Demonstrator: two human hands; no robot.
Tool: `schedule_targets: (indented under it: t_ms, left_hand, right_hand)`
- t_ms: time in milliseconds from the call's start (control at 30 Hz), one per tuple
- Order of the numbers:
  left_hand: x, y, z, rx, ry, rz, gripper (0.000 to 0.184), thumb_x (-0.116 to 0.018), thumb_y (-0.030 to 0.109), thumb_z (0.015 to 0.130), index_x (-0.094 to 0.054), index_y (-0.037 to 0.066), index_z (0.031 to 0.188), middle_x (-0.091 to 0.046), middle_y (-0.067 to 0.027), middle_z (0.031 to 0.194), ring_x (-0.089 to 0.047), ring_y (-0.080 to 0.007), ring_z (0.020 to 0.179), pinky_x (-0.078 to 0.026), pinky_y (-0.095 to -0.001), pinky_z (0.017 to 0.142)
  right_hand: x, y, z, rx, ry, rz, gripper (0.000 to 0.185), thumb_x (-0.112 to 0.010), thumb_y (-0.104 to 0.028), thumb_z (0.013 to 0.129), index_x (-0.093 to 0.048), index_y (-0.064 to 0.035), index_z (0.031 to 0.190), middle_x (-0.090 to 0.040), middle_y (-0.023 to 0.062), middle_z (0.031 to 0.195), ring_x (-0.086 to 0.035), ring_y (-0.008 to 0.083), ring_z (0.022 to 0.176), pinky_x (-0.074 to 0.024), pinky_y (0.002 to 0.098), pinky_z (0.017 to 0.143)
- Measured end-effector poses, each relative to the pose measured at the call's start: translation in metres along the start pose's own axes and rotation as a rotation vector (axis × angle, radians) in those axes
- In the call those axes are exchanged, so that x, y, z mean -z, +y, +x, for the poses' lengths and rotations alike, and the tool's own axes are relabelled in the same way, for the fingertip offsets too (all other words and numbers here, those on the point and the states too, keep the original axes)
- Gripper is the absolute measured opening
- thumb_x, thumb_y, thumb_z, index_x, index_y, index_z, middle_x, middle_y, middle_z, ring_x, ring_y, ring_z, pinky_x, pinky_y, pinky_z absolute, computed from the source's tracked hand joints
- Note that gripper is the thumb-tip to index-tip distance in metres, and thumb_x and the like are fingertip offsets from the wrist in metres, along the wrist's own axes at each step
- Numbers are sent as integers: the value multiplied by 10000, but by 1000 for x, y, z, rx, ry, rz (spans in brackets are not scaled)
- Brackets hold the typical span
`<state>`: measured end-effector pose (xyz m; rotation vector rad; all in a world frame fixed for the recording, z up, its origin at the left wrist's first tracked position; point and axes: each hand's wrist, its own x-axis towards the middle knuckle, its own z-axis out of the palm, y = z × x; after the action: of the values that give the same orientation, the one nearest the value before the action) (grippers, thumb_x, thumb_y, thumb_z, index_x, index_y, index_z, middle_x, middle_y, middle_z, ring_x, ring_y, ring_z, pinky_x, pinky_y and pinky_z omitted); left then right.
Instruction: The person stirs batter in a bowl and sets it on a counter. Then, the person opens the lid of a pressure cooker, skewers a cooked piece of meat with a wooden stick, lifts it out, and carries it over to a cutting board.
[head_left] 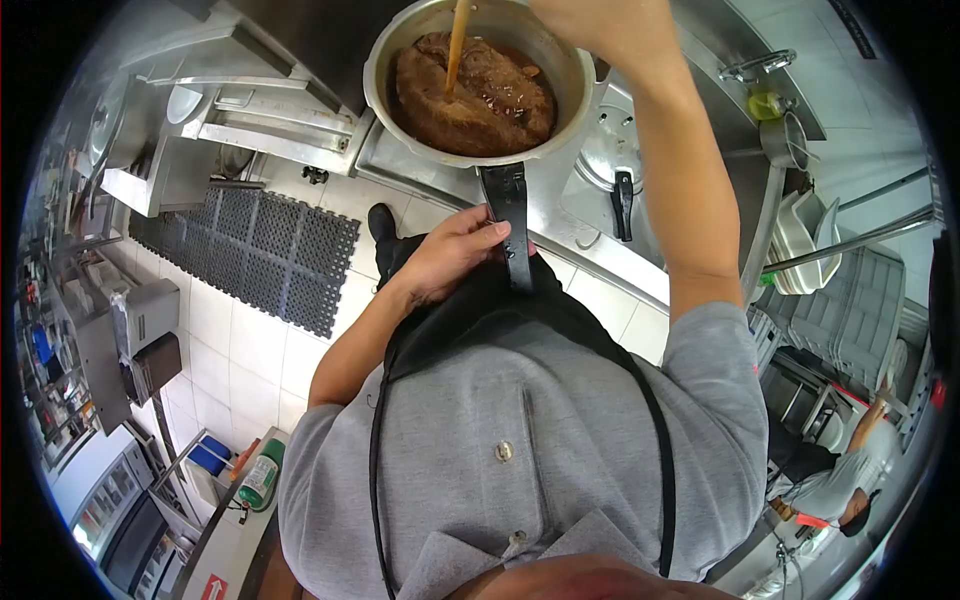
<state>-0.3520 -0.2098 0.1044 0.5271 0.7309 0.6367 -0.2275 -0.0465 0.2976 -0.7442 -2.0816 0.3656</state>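
Observation:
A metal pot (578, 110) with a long black handle (508, 195) stands on the steel surface ahead of me. Inside lies a large piece of brown meat (480, 95) in dark, glossy liquid. A wooden stick or spoon handle (457, 50) rises from the meat, its top end cut off by the frame. My left hand (455, 250) is closed around the pot's black handle. Over the pot's right rim reaches my right hand (610, 25), its fingers mostly beyond the upper edge, so what they hold is hidden. Right of the pot sits a metal lid (603, 150) with a black handle.
Steel counter (400, 160) runs beneath the pot. At right are a faucet (760, 65), a small saucepan (783, 140) and stacked white containers (800, 245). A black perforated mat (265, 250) lies on the tiled floor. Another person (835, 490) is at far right.

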Motion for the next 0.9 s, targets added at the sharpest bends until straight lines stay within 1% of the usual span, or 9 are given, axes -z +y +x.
schedule_targets:
  t_ms: [167,233,333,467,533,667,733,800,900]
  left_hand:
    - [-1,-9,1,-28,29,-55,310,-485,173,992,-488,-27,1228,-641,-173,1058,-618,-245,1021,-491,-358,911]
    - [-3,-10,0,-65,39,-52,297,-483,174,992,-498,-25,1211,-639,-179,1047,-617,-258,1015,-496,-368,896]
    - [-5,-13,0,-83,53,-66,282,-484,181,993,-505,-21,1190,-639,-170,1021,-623,-265,988,-501,-379,886]
    - [-12,-13,-1,-90,62,-121,272,-480,194,998,-511,-13,1172,-634,-159,999,-630,-271,955,-509,-388,862]
    - [-12,-16,0,-86,81,-147,266,-478,213,1002,-508,6,1167,-625,-147,976,-633,-272,920,-515,-392,839]
    - [-17,-17,2,-91,116,-145,261,-477,233,1005,-509,27,1162,-615,-138,954,-628,-262,882,-520,-388,804]
    - [-15,-27,9,-91,148,-159,275,-473,251,1007,-489,34,1177,-606,-124,928,-621,-241,854,-522,-383,769]
    - [-18,-29,11,-116,169,-155,253,-459,251,1012,-466,49,1165,-589,-98,891,-606,-212,808,-527,-362,737]
    - [-23,-31,11,-177,196,-150,226,-442,233,1014,-440,57,1156,-576,-70,874,-591,-171,768,-531,-331,683]
  right_hand:
    - [-13,0,-7,24,137,-29,209,-656,-158,834,-604,26,751,-575,146,566,-563,271,484,-425,354,496]
    - [-12,-6,-11,-75,66,14,206,-628,-146,848,-591,25,739,-588,178,606,-579,300,526,-434,362,523]
    - [-6,2,-14,-32,-123,27,185,-606,-132,860,-608,34,780,-595,203,647,-602,294,579,-441,357,553]
    - [9,-1,-17,-23,-204,129,160,-589,-116,872,-638,28,820,-617,200,680,-610,287,615,-443,336,570]
    - [15,-4,-21,-105,-335,402,145,-575,-98,885,-661,11,843,-647,150,696,-610,257,605,-426,299,550]
    - [20,-12,-37,-169,-475,421,95,-608,-80,846,-679,-16,841,-636,80,666,-602,202,586,-423,279,523]
    - [18,-12,-60,40,-286,154,201,-631,-68,894,-603,24,718,-646,82,708,-563,123,558,-431,260,488]
    - [26,-22,-85,248,-297,258,159,-712,-122,781,-613,-20,711,-543,104,659,-545,228,571,-404,330,485]
    - [27,-76,-126,127,-350,10,115,-706,-82,758,-602,-41,787,-512,78,662,-541,258,560,-433,367,492]
